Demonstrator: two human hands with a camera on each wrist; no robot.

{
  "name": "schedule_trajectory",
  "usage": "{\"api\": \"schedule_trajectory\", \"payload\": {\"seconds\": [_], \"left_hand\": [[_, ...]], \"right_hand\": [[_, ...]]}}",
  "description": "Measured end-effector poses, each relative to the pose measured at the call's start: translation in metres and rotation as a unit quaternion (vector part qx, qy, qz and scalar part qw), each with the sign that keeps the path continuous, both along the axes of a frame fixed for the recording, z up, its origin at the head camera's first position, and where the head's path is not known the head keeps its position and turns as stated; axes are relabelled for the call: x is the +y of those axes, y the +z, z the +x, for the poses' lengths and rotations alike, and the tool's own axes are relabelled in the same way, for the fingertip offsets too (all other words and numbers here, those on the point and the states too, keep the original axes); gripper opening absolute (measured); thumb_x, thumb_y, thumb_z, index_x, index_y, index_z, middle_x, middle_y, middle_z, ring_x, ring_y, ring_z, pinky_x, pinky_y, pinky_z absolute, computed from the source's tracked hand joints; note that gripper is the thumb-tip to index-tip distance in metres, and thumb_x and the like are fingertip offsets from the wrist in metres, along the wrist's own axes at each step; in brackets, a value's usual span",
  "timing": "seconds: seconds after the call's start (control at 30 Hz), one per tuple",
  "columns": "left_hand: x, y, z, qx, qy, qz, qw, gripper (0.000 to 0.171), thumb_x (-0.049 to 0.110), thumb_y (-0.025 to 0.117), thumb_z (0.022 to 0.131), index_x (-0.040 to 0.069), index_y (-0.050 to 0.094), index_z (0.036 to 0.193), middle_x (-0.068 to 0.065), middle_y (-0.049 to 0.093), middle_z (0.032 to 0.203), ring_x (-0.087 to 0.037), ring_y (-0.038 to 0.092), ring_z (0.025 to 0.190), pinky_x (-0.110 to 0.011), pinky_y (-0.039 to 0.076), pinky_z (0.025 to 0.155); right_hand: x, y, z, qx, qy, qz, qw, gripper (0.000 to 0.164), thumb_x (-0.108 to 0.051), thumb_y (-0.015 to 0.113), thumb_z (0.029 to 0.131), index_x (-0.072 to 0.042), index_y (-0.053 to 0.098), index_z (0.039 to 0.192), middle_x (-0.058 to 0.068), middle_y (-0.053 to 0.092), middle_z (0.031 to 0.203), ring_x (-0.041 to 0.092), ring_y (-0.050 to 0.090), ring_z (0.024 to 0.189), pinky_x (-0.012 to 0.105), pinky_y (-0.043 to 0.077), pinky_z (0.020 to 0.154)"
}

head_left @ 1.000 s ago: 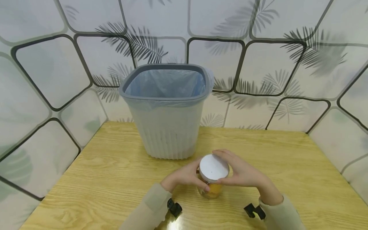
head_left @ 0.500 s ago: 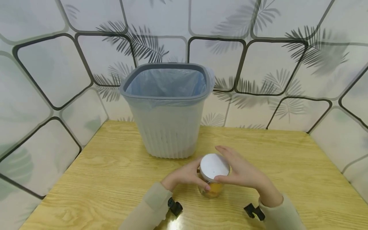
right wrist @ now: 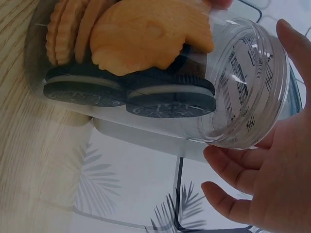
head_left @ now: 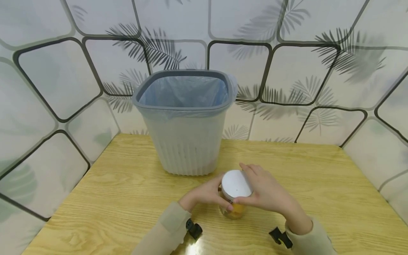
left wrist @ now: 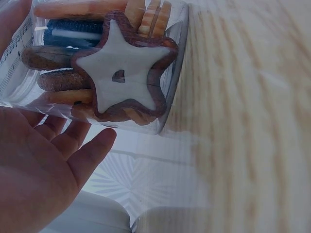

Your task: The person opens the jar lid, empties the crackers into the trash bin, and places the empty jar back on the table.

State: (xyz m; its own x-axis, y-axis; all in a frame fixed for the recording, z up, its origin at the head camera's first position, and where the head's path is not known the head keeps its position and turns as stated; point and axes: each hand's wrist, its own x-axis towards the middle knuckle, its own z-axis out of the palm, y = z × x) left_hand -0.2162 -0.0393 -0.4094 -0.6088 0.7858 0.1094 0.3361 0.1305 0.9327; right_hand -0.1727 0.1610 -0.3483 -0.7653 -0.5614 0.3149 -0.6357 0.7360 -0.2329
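A clear jar (head_left: 236,213) of cookies with a white-topped lid (head_left: 236,184) stands upright on the wooden table. My left hand (head_left: 208,193) holds the jar's side, thumb in front and fingers behind. The right hand (head_left: 267,191) grips the lid from the right, its thumb on the near edge and fingers on the far edge. In the left wrist view a star-shaped cookie (left wrist: 124,70) with white icing shows through the wall. The right wrist view shows dark sandwich cookies (right wrist: 170,97), a golden shaped cookie (right wrist: 138,36) and the lid's printed music notes.
Behind the jar, slightly left, stands a pale ribbed trash bin (head_left: 188,141) with a grey rim and a bluish liner (head_left: 188,90). Patterned panels (head_left: 293,74) enclose the table (head_left: 105,191) at the back and sides.
Half a second ago the right fingers had spread away from the lid's far edge; now they have closed round it again, with the hand turned slightly. The left hand and jar stay put.
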Motion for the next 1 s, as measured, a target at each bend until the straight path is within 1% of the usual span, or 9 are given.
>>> {"api": "schedule_trajectory", "payload": {"seconds": [0.17,0.3,0.43,0.57,0.7,0.77,0.87,0.93,1.0], "left_hand": [[0.0,0.001,0.0,-0.001,-0.003,0.004,1.0,0.087,0.001,0.075,0.067,0.017,0.025,0.137,0.002,0.035,0.127,-0.009,0.038,0.111,-0.029,0.033,0.091],[0.0,0.0,-0.001,-0.001,-0.007,0.009,0.9999,0.086,0.004,0.076,0.068,0.017,0.026,0.136,0.004,0.036,0.126,-0.009,0.039,0.111,-0.028,0.034,0.091],[-0.001,-0.003,-0.002,0.013,-0.016,0.023,0.9995,0.085,0.006,0.076,0.068,0.016,0.026,0.137,0.002,0.037,0.127,-0.011,0.04,0.111,-0.03,0.035,0.09],[-0.001,-0.003,-0.002,0.019,-0.021,0.029,0.9992,0.086,0.006,0.076,0.068,0.015,0.026,0.137,0.001,0.037,0.127,-0.012,0.04,0.112,-0.03,0.035,0.091],[-0.001,-0.003,-0.002,0.018,-0.021,0.028,0.9992,0.086,0.005,0.076,0.068,0.016,0.025,0.137,0.001,0.037,0.127,-0.011,0.04,0.111,-0.029,0.034,0.091],[-0.001,0.004,0.002,0.011,-0.018,0.024,0.9995,0.086,0.003,0.075,0.068,0.014,0.026,0.137,0.0,0.037,0.126,-0.011,0.04,0.11,-0.029,0.034,0.091],[-0.001,0.005,0.002,0.006,-0.017,0.021,0.9996,0.085,0.002,0.075,0.068,0.014,0.026,0.137,0.001,0.038,0.125,-0.01,0.041,0.109,-0.028,0.035,0.09],[-0.001,0.005,0.002,0.004,-0.019,0.023,0.9996,0.085,0.002,0.075,0.068,0.014,0.026,0.137,0.0,0.038,0.125,-0.01,0.041,0.109,-0.029,0.035,0.089],[-0.001,-0.002,-0.002,0.011,-0.026,0.028,0.9992,0.086,0.004,0.075,0.068,0.016,0.025,0.137,0.002,0.037,0.127,-0.011,0.04,0.111,-0.03,0.035,0.089]], "right_hand": [[0.001,0.0,-0.001,-0.016,0.008,-0.01,1.0,0.096,-0.062,0.062,0.067,0.007,0.037,0.128,0.021,0.047,0.118,0.032,0.048,0.101,0.046,0.043,0.078],[0.003,0.0,-0.002,-0.037,0.034,-0.033,0.998,0.094,-0.056,0.067,0.067,0.008,0.036,0.128,0.021,0.046,0.118,0.03,0.047,0.102,0.042,0.044,0.078],[0.006,-0.001,-0.006,-0.061,0.062,-0.057,0.995,0.091,-0.049,0.071,0.068,0.007,0.035,0.129,0.019,0.044,0.12,0.026,0.045,0.104,0.04,0.044,0.078],[0.008,-0.002,-0.009,-0.076,0.089,-0.074,0.99,0.088,-0.043,0.073,0.068,0.006,0.034,0.13,0.017,0.043,0.121,0.024,0.043,0.105,0.039,0.045,0.078],[0.012,-0.005,-0.012,-0.096,0.111,-0.093,0.985,0.086,-0.039,0.074,0.069,0.004,0.033,0.131,0.016,0.041,0.125,0.025,0.041,0.11,0.042,0.042,0.082],[0.014,-0.007,-0.014,-0.108,0.122,-0.101,0.981,0.084,-0.037,0.074,0.07,0.002,0.032,0.132,0.015,0.04,0.127,0.025,0.04,0.112,0.043,0.04,0.085],[0.016,-0.008,-0.016,-0.126,0.138,-0.112,0.976,0.083,-0.033,0.074,0.071,0.002,0.031,0.133,0.014,0.039,0.129,0.025,0.039,0.114,0.045,0.038,0.088],[0.017,-0.008,-0.018,-0.134,0.149,-0.116,0.973,0.082,-0.031,0.073,0.072,0.003,0.031,0.133,0.014,0.039,0.13,0.025,0.039,0.115,0.045,0.037,0.088],[0.018,-0.008,-0.018,-0.139,0.161,-0.12,0.97,0.082,-0.028,0.074,0.072,0.004,0.03,0.133,0.016,0.038,0.131,0.026,0.037,0.117,0.045,0.036,0.09]]}}
